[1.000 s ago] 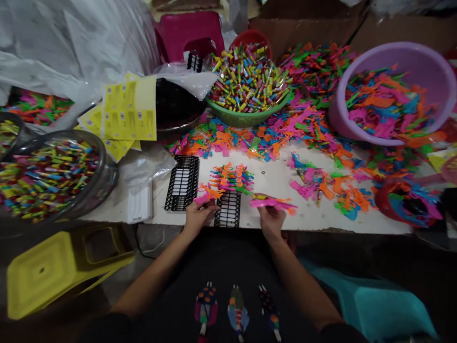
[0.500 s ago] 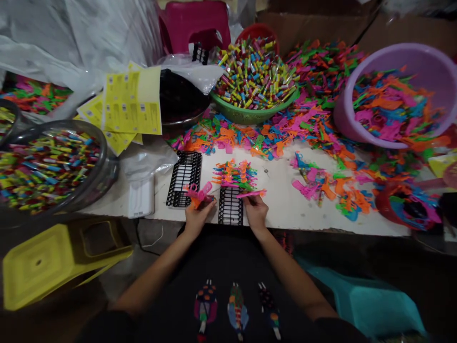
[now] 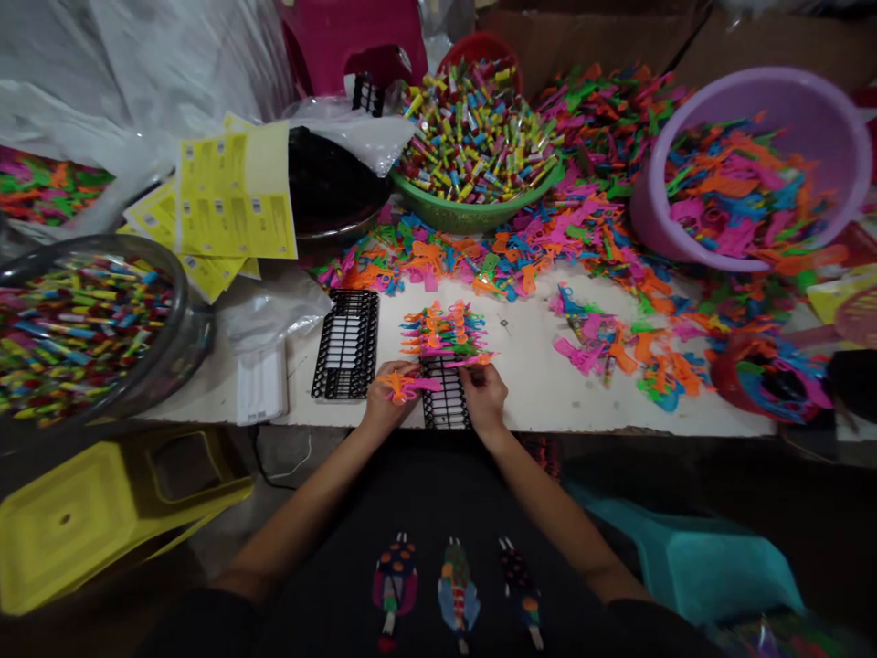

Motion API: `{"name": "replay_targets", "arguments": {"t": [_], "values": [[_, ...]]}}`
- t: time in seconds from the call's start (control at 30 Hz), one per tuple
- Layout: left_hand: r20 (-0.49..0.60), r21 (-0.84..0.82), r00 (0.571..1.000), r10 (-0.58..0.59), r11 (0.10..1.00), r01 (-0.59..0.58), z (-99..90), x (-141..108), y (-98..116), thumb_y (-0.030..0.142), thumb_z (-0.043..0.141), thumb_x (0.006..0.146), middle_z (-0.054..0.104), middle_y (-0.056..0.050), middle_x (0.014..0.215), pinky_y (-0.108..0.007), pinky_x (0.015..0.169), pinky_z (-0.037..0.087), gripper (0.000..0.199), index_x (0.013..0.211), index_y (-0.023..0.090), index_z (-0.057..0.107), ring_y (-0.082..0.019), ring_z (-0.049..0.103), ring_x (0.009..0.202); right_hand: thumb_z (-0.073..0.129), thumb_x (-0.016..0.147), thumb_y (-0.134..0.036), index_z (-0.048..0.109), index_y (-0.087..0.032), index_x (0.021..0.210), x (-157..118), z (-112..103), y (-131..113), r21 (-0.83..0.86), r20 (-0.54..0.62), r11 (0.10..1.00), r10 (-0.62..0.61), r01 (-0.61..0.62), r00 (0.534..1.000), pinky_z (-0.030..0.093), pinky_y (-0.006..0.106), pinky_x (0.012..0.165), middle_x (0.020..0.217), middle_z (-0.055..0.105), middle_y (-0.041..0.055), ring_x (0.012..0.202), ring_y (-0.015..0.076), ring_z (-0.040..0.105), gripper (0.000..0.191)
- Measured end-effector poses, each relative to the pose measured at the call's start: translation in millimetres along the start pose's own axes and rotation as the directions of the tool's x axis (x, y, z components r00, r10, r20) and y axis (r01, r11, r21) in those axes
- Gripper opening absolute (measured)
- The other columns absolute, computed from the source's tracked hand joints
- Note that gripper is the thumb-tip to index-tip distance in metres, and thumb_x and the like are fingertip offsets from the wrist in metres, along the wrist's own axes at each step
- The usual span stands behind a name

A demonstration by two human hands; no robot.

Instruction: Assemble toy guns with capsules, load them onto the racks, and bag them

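A black wire-like rack (image 3: 447, 408) lies in front of me, its far part carrying a stacked row of small plastic toy guns (image 3: 449, 329) in orange, green, blue and pink. My left hand (image 3: 385, 402) is closed on orange and pink toy guns (image 3: 404, 387), just left of the rack. At the rack's right edge, my right hand (image 3: 486, 398) pinches the end of a pink toy gun (image 3: 460, 362) that lies across the rack. Fingertips of both hands are partly hidden. A second black rack (image 3: 346, 343) lies to the left.
Loose toy guns (image 3: 617, 352) lie to the right, more along the back. A green basket (image 3: 472, 215) and a dark tub (image 3: 182, 311) hold small colourful tubes. A purple bucket (image 3: 648, 206) holds toy guns. Yellow label sheets (image 3: 233, 196) and a white box (image 3: 261, 384) are at left.
My left hand has moved slightly right and turned, swinging its toy guns toward the rack. My right hand has shifted a little with the pink toy gun. The whole view has shifted slightly.
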State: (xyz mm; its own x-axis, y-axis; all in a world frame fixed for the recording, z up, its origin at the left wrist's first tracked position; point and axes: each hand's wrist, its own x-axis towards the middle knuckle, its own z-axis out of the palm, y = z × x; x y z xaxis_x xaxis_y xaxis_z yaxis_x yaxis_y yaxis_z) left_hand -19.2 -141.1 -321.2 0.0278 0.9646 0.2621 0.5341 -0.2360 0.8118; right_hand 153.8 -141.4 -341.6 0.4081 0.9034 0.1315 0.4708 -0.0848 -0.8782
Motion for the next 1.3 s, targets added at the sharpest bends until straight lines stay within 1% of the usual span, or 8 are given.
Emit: {"name": "replay_targets", "arguments": {"t": [0.1,0.23,0.37,0.5,0.67,0.9,1.13,1.3], "values": [[0.015,0.058,0.997,0.08,0.995,-0.081,4.4,3,-1,0.025,0.056,0.073,0.065,-0.005,0.087,-0.033,0.078,0.05,0.02,0.09,0.019,0.063,-0.017,0.06,0.085,0.056,0.073,-0.041,0.059,-0.016,0.075,-2,0,0,-0.005,-0.028,0.999,-0.045,0.045,0.999,0.046,0.026,0.062,0.068,0.059,0.0013,0.062,0.0123,0.054,0.025],[-0.075,0.174,0.995,0.071,0.983,-0.057,13.4,2,-5,0.029,0.055,0.075,0.066,-0.008,0.082,-0.032,0.075,0.049,0.018,0.084,0.016,0.064,-0.018,0.061,0.081,0.055,0.074,-0.039,0.061,-0.018,0.077,-1,-2,-2,0.024,-0.014,0.996,-0.089,0.089,0.996,0.046,0.025,0.063,0.069,0.06,0.0009,0.063,0.0118,0.055,0.023],[-0.111,0.211,0.991,0.069,0.977,-0.045,17.8,3,-8,0.034,0.058,0.073,0.066,-0.007,0.073,-0.029,0.067,0.05,0.021,0.079,0.015,0.064,-0.017,0.062,0.074,0.056,0.074,-0.037,0.059,-0.018,0.065,3,-3,-3,-0.024,-0.017,0.984,-0.178,0.178,0.984,0.046,0.025,0.061,0.064,0.058,0.0005,0.061,0.0118,0.053,0.022],[-0.134,0.226,0.988,0.081,0.973,-0.049,18.0,3,-6,0.035,0.058,0.072,0.066,-0.006,0.073,-0.026,0.065,0.049,0.021,0.078,0.015,0.063,-0.016,0.062,0.071,0.055,0.075,-0.037,0.052,-0.019,0.053,6,-1,-2,-0.093,-0.03,0.965,-0.251,0.247,0.968,0.045,0.025,0.058,0.057,0.054,0.0002,0.057,0.0119,0.051,0.028],[-0.195,0.209,0.981,0.007,0.977,0.035,20.0,3,2,0.035,0.061,0.07,0.064,-0.003,0.07,-0.023,0.059,0.048,0.021,0.077,0.016,0.06,-0.013,0.06,0.063,0.054,0.075,-0.038,0.051,-0.019,0.054,9,-2,-4,-0.103,0.001,0.97,-0.219,0.218,0.976,0.043,0.025,0.057,0.057,0.053,0.0002,0.057,0.0121,0.05,0.029],[-0.152,0.238,0.988,0.039,0.971,-0.002,18.5,9,5,0.035,0.06,0.07,0.062,-0.003,0.065,-0.023,0.061,0.047,0.02,0.068,0.015,0.06,-0.013,0.059,0.063,0.053,0.073,-0.044,0.049,-0.02,0.052,8,-2,-4,-0.093,0.061,0.989,-0.109,0.115,0.992,0.043,0.027,0.062,0.06,0.054,0.0007,0.062,0.0134,0.051,0.031],[-0.142,0.247,0.99,-0.018,0.967,0.054,16.1,9,6,0.035,0.06,0.07,0.063,-0.003,0.063,-0.023,0.058,0.046,0.02,0.067,0.015,0.061,-0.012,0.059,0.058,0.054,0.073,-0.041,0.052,-0.02,0.055,10,-4,-4,-0.09,0.075,0.991,-0.091,0.098,0.993,0.044,0.027,0.064,0.062,0.056,0.0014,0.063,0.0141,0.051,0.027],[-0.092,0.269,0.996,-0.013,0.962,0.037,21.1,12,7,0.033,0.057,0.071,0.062,-0.004,0.064,-0.025,0.059,0.046,0.02,0.068,0.014,0.061,-0.014,0.058,0.06,0.055,0.072,-0.039,0.058,-0.019,0.061,7,2,-7,-0.09,0.07,0.99,-0.099,0.106,0.993,0.044,0.028,0.067,0.068,0.06,0.0029,0.067,0.0151,0.055,0.023]]}}
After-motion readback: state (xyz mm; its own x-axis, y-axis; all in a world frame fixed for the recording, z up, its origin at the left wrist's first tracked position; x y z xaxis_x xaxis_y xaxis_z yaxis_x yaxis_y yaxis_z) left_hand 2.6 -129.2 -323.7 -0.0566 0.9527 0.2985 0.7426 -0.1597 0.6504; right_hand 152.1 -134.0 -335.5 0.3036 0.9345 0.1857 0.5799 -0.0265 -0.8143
